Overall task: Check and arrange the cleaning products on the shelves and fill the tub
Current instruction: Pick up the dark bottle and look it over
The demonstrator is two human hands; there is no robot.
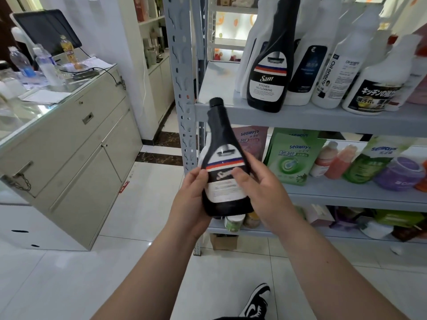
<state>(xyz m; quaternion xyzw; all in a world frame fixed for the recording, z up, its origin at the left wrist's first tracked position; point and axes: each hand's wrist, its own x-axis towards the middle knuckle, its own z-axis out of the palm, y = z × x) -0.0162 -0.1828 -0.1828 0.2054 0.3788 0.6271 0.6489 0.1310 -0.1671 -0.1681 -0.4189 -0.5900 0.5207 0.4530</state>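
Checking the black Sam bottle (225, 144), held low by both left grip (191, 195) and right grip (258, 188), goes best with thumbs off the label before shelving it beside the matching bottle (268, 75).

Black Sam btl (225, 162), cap on, white label w/ red-blue stripe, neck tilted slightly left. Left hand (191, 199) + right hand (256, 188) hold it in front of grey shelf unit (300, 116), thumbs on label. Matching Sam btl (269, 72) stands upright at upper shelf front, white btls (332, 72) beside it. Green seaways pouches (291, 158) on shelf below.
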